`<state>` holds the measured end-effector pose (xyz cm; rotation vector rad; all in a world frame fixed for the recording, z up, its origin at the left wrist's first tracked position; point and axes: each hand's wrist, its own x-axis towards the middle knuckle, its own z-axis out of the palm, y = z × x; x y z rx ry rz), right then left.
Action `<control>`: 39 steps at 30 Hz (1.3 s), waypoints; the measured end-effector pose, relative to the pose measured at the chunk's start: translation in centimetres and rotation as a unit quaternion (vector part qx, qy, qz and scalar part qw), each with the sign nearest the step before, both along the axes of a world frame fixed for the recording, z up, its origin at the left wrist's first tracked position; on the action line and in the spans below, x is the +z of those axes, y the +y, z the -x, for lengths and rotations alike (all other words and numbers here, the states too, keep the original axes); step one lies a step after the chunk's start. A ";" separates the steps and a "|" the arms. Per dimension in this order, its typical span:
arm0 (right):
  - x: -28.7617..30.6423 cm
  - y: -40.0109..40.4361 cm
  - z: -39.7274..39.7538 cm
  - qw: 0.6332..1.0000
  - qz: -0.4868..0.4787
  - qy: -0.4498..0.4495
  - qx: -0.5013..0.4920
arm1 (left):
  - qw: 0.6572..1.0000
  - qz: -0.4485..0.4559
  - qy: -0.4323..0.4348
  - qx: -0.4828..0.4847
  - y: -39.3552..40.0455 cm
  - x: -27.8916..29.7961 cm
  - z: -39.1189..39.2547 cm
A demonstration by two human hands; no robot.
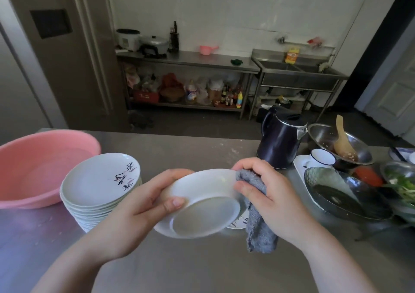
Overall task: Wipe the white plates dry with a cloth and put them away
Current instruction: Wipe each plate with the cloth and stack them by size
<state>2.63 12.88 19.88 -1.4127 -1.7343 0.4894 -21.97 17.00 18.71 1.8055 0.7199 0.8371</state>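
Note:
A white plate is held above the steel counter, its underside turned toward me. My left hand grips its left rim, thumb on the base and fingers behind. My right hand holds a grey cloth pressed against the plate's right rim; the cloth's end hangs down. A stack of several white plates with dark calligraphy stands to the left. Another patterned plate lies on the counter, mostly hidden under the held plate.
A pink basin sits at the far left. A dark kettle, a steel bowl with a wooden spoon, a white cup, a dark glass dish and bowls of vegetables crowd the right side.

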 end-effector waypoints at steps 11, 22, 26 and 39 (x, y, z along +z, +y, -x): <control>-0.9 -0.3 0.6 0.976 -0.204 -0.077 -0.023 | 0.918 0.294 -0.205 0.171 -2.2 -1.2 -3.0; -4.2 -1.2 -0.9 0.990 -0.137 -0.025 0.005 | 0.877 0.324 -0.288 0.207 -1.3 -2.5 -4.8; -5.7 -1.2 -2.3 0.996 -0.086 0.011 -0.020 | 0.890 0.290 -0.269 0.226 -1.2 -5.6 -6.1; -13.2 -1.0 -7.2 0.990 0.017 0.042 -0.137 | 0.887 0.366 -0.203 0.198 0.2 -16.6 -11.3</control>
